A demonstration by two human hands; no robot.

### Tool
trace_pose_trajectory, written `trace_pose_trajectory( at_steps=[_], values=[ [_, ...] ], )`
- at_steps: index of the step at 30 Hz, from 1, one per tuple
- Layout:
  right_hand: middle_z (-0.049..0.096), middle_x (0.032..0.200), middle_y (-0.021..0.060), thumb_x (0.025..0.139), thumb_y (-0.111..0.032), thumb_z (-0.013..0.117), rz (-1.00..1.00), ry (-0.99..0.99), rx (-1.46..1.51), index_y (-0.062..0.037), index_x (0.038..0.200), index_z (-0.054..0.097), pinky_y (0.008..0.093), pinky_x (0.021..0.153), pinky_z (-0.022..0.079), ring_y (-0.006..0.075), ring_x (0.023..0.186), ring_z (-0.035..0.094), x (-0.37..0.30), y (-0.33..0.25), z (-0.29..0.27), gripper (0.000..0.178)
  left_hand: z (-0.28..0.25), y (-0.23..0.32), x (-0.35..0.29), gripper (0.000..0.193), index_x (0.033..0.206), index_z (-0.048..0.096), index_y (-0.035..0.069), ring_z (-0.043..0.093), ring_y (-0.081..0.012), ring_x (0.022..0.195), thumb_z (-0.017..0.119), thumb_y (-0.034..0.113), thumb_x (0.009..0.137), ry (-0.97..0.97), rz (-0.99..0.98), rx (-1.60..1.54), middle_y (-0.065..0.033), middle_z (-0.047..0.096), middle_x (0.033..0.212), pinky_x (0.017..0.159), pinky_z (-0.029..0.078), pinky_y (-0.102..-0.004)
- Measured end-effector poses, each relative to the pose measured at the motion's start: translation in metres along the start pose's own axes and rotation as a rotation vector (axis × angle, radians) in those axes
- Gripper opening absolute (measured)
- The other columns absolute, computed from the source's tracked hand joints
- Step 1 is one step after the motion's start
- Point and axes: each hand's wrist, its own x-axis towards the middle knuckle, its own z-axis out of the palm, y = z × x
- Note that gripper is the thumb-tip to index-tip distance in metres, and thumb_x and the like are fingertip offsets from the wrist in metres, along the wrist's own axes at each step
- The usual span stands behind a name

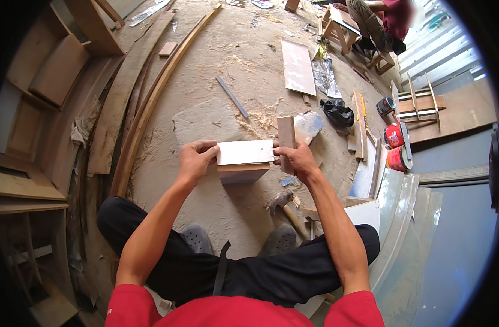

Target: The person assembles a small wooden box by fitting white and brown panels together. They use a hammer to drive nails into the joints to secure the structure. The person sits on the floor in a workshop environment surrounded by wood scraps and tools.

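Observation:
My left hand (196, 161) pinches the left end of a small white board (245, 152) between thumb and fingers. The board lies over a wooden block or small box (243, 175) with a blue-grey front, standing between my knees. My right hand (298, 159) is closed around a short brown wood piece (286, 136), held upright against the board's right end. That end looks notched, and a small dark spot shows near it. A claw hammer (290, 212) with a wooden handle rests by my right shoe.
Long planks (162, 92) run along the left beside wooden cabinets (58, 71). A flat metal-grey strip (232, 97) lies ahead among wood shavings. Right of me are a black plastic bag (338, 113), red cans (394, 134) and glass sheets (394, 223). Another person (380, 22) sits far right.

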Motion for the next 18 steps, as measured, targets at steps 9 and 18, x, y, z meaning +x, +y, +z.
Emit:
trace_pose_trajectory(
  at_steps=[9, 18],
  values=[
    [0.068, 0.108, 0.0084, 0.078, -0.005, 0.075, -0.031, -0.028, 0.010, 0.0009, 0.128, 0.060, 0.0311, 0.088, 0.052, 0.0167, 0.097, 0.064, 0.013, 0.014, -0.002, 0.052, -0.002, -0.001, 0.003, 0.031, 0.115, 0.067, -0.011, 0.070, -0.0186, 0.090, 0.070, 0.008, 0.092, 0.024, -0.010, -0.009, -0.0174, 0.072, 0.104, 0.081, 0.059, -0.0290],
    [0.064, 0.106, 0.0038, 0.080, -0.004, 0.075, -0.025, -0.034, -0.058, -0.0015, 0.133, 0.058, 0.0306, 0.087, 0.053, 0.0148, 0.096, 0.062, 0.005, 0.008, -0.002, 0.055, -0.002, 0.005, 0.001, 0.029, 0.116, 0.066, -0.009, 0.069, -0.0179, 0.093, 0.070, 0.008, 0.092, -0.005, -0.071, -0.017, -0.0153, 0.071, 0.106, 0.081, 0.058, -0.0288]
  ],
)
